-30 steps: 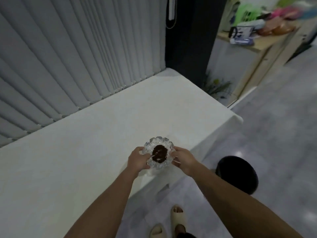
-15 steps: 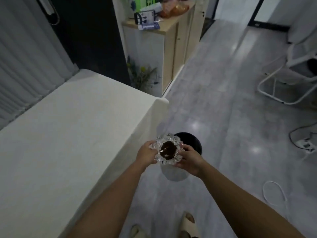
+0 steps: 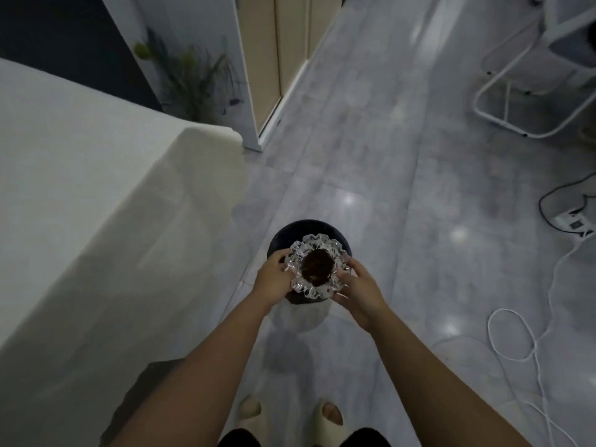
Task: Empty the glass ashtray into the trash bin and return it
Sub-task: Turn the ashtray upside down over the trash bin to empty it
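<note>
I hold a scalloped clear glass ashtray [image 3: 332, 253] with a dark brown heap in its bowl. My left hand [image 3: 273, 278] grips its left rim and my right hand [image 3: 360, 289] grips its right rim. The ashtray is upright, directly above the round black trash bin [image 3: 296, 230] that stands on the floor. The ashtray and my hands hide most of the bin's opening.
The white-clothed table [image 3: 80, 188] fills the left side, its corner near the bin. A plant [image 3: 196, 79] and a wooden cabinet [image 3: 264, 53] stand behind it. White chair legs [image 3: 529, 101] are at the far right. Cables [image 3: 529, 343] and a power strip [image 3: 575, 222] lie on the grey floor.
I have carried the ashtray off the table and to the right, and it is now over the trash bin. My view has swung from the table to the floor.
</note>
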A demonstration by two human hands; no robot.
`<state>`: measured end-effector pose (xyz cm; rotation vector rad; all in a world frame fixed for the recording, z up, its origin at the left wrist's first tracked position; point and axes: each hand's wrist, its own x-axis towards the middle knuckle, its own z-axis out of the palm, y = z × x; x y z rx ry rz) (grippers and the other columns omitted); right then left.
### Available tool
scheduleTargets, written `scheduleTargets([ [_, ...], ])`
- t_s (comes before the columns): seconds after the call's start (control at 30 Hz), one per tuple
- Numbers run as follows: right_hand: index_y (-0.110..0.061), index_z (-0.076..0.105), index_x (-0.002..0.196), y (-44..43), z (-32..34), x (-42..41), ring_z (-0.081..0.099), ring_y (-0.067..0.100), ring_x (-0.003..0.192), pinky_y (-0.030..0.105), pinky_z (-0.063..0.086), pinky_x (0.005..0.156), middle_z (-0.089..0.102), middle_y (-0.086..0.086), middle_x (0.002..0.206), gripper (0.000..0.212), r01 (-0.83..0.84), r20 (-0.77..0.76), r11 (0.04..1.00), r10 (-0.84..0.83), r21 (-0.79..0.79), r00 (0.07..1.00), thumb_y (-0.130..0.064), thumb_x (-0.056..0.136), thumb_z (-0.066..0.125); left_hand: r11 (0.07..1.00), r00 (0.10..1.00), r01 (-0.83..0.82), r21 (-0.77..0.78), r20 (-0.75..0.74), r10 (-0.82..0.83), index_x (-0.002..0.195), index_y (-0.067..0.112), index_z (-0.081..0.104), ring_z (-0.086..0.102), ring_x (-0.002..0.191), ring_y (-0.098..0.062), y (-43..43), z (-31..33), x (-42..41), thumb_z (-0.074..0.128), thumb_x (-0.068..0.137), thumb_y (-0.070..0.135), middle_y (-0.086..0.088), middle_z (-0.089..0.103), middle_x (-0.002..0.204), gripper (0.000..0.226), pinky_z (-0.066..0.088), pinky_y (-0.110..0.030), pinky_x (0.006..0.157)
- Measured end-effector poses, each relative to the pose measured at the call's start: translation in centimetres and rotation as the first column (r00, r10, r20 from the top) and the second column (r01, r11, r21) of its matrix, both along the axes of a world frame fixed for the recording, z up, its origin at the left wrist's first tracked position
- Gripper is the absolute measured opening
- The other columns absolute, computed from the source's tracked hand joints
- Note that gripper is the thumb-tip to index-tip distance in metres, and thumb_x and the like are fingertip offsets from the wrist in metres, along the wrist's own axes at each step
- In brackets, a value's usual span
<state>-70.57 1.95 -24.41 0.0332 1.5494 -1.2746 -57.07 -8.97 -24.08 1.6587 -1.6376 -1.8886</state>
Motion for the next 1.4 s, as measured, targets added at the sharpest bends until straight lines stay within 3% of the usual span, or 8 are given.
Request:
scheduleTargets([
  [0.13, -0.02, 0.047, 0.138, -1.5, -9.6, -1.0, 0.066, 0.024, 0.102, 0.033, 0.058, 0.069, 0.063, 0.007, 0.122, 0.042, 0.034, -0.094, 0.997, -0.04, -0.069, 0.995, -0.01, 0.097, 0.049, 0.999, 0.998, -0.026, 0.023, -0.057, 0.027, 0.139, 0.019, 0.046, 0.06, 0.08, -0.01, -1.6, -9.0, -2.0, 0.051, 0.095, 0.003, 0.008, 0.056, 0.092, 0.047, 0.053, -0.022, 0.062],
  [0.43, -0.021, 0.052, 0.133, -5.0, -25.4, -3.6, 0.066, 0.016, 0.11, 0.039, 0.055, 0.094, 0.067, 0.001, 0.124, 0.042, -0.145, -0.395, 0.972, 0.061, -0.185, 0.916, -0.01, 0.093, 0.056, 0.985, 0.978, -0.033, -0.168, -0.21, -0.003, 0.124, 0.025, 0.045, 0.061, 0.087, -0.012, -6.0, -25.1, -3.8, 0.046, 0.097, 0.001, -0.009, 0.059, 0.111, 0.036, 0.057, -0.025, 0.072],
  [0.53, -0.022, 0.053, 0.131, -5.8, -26.3, -4.1, 0.062, 0.015, 0.113, 0.038, 0.052, 0.098, 0.066, -0.001, 0.124, 0.039, -0.23, -0.609, 0.965, 0.107, -0.126, 0.786, -0.009, 0.094, 0.054, 0.968, 0.965, -0.048, -0.245, -0.263, -0.019, 0.112, 0.029, 0.044, 0.061, 0.091, -0.015, -6.8, -27.2, -4.2, 0.049, 0.094, 0.0, -0.004, 0.059, 0.11, 0.035, 0.057, -0.032, 0.079],
  [0.63, -0.025, 0.049, 0.135, -5.7, -25.2, -4.4, 0.058, 0.01, 0.115, 0.014, 0.045, 0.088, 0.062, -0.005, 0.128, 0.043, -0.289, -0.778, 0.955, 0.127, -0.073, 0.615, -0.01, 0.094, 0.052, 0.94, 0.968, -0.046, -0.339, -0.246, -0.041, 0.096, 0.04, 0.044, 0.065, 0.104, -0.024, -6.6, -27.5, -4.3, 0.052, 0.093, 0.005, 0.0, 0.066, 0.114, 0.036, 0.054, -0.047, 0.094],
  [0.77, -0.028, 0.049, 0.133, -5.2, -23.8, -4.2, 0.059, 0.002, 0.095, -0.005, 0.039, 0.071, 0.06, -0.017, 0.114, 0.043, -0.333, -0.903, 0.943, 0.141, -0.003, 0.406, -0.01, 0.094, 0.053, 0.853, 0.979, 0.032, -0.521, -0.157, -0.133, 0.117, 0.042, 0.041, 0.065, 0.106, -0.016, -6.2, -26.5, -3.5, 0.053, 0.096, 0.014, 0.004, 0.065, 0.122, 0.037, 0.053, -0.032, 0.088],
  [1.03, -0.028, 0.048, 0.131, -4.9, -25.0, -3.7, 0.057, 0.002, 0.058, 0.005, 0.04, 0.055, 0.058, -0.017, 0.078, 0.041, -0.298, -0.962, 0.952, 0.149, 0.077, 0.229, -0.011, 0.094, 0.054, 0.644, 0.961, 0.134, -0.753, -0.061, -0.271, 0.122, 0.026, 0.05, 0.06, 0.088, -0.007, -6.8, -27.0, -3.0, 0.05, 0.096, 0.009, 0.006, 0.063, 0.104, 0.031, 0.042, 0.002, 0.068],
  [1.17, -0.027, 0.051, 0.128, -4.9, -25.9, -3.2, 0.058, 0.003, 0.056, 0.008, 0.04, 0.051, 0.056, -0.013, 0.064, 0.039, -0.294, -0.958, 0.952, 0.156, 0.082, 0.24, -0.01, 0.093, 0.055, 0.626, 0.966, 0.133, -0.768, -0.04, -0.255, 0.123, 0.025, 0.052, 0.06, 0.091, -0.008, -6.6, -27.7, -2.6, 0.048, 0.096, 0.006, 0.005, 0.064, 0.106, 0.033, 0.04, 0.001, 0.068],
  [1.4, -0.028, 0.05, 0.129, -5.5, -26.7, -3.4, 0.064, 0.013, 0.064, 0.029, 0.054, 0.061, 0.07, 0.006, 0.079, 0.04, -0.293, -0.952, 0.954, 0.152, 0.071, 0.266, -0.013, 0.092, 0.057, 0.63, 0.971, 0.138, -0.764, -0.02, -0.238, 0.127, 0.027, 0.053, 0.061, 0.085, -0.01, -7.5, -28.0, -2.3, 0.049, 0.095, 0.005, 0.006, 0.064, 0.097, 0.039, 0.042, -0.013, 0.07],
])
